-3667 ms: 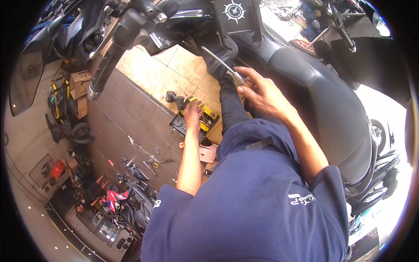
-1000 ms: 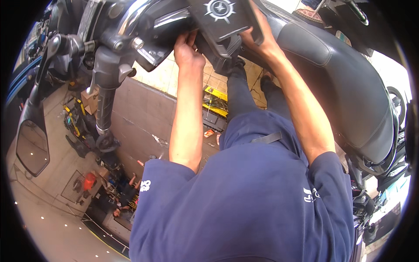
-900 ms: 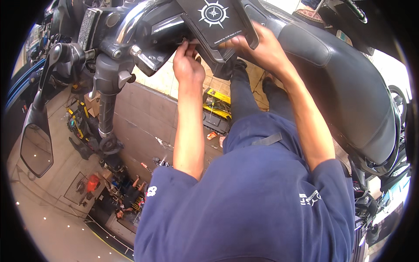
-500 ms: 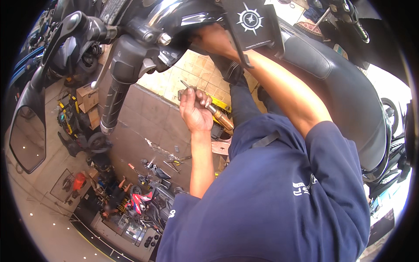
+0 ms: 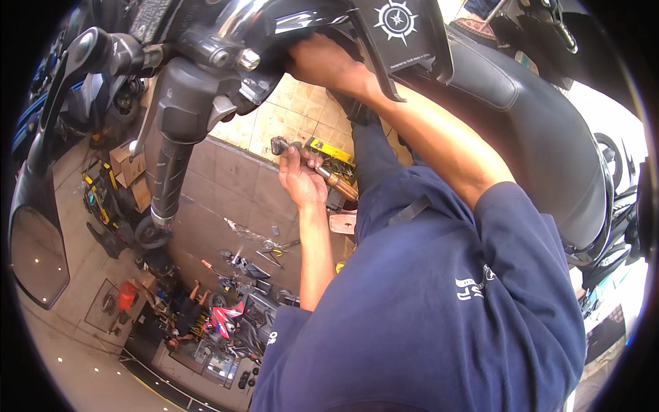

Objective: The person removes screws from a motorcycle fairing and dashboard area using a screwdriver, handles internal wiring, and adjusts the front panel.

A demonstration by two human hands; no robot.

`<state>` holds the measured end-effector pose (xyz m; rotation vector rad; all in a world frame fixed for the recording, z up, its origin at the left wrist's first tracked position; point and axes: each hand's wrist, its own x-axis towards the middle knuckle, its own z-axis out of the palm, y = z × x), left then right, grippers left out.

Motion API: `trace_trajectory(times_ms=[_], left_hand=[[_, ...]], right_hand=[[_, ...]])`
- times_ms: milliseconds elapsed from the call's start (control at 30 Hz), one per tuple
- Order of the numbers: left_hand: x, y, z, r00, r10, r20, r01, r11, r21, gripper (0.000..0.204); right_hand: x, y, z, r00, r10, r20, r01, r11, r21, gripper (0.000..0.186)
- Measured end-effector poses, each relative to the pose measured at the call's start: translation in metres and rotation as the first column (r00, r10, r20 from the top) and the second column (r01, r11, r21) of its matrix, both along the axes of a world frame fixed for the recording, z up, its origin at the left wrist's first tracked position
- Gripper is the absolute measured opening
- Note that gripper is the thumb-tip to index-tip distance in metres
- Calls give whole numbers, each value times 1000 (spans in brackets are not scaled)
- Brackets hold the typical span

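A screwdriver (image 5: 342,185) with an amber-brown handle lies across my left hand (image 5: 304,180), which is turned palm up with its fingers curled round the tool. Its handle points down to the right, toward my leg; where the tip lies is hard to make out against a dark object by the fingertips. My right hand (image 5: 321,63) reaches in under the glossy black front cover (image 5: 274,24) of a motorcycle. Its fingers are hidden there, so what they touch cannot be seen. Beside the right wrist is a black plate (image 5: 412,41) with a white compass emblem.
The handlebar grip (image 5: 168,180) and mirror (image 5: 40,254) stand to the left, the long black seat (image 5: 542,144) to the right. Yellow-edged tool tray (image 5: 331,151) sits low by my leg. Pliers (image 5: 274,257) and other tools lie on the floor; another person (image 5: 189,312) works farther off.
My left hand has turned a little, and the screwdriver's shaft no longer shows clearly above the fingers. My right hand stays under the cover. The whole view has shifted slightly.
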<state>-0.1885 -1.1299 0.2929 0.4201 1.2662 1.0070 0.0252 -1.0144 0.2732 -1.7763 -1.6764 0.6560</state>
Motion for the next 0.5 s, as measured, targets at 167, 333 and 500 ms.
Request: trace_trajectory(times_ms=[167, 333, 500], left_hand=[[5, 13, 7, 999, -30, -15, 31, 998, 50, 12], [7, 13, -2, 998, -68, -18, 69, 994, 81, 12], [-9, 2, -2, 999, 8, -51, -8, 1000, 18, 12]], right_hand=[[-3, -1, 4, 998, -66, -6, 66, 998, 16, 24], [20, -4, -11, 985, 36, 168, -85, 952, 293, 21], [5, 15, -55, 914, 209, 348, -318, 901, 294, 20]])
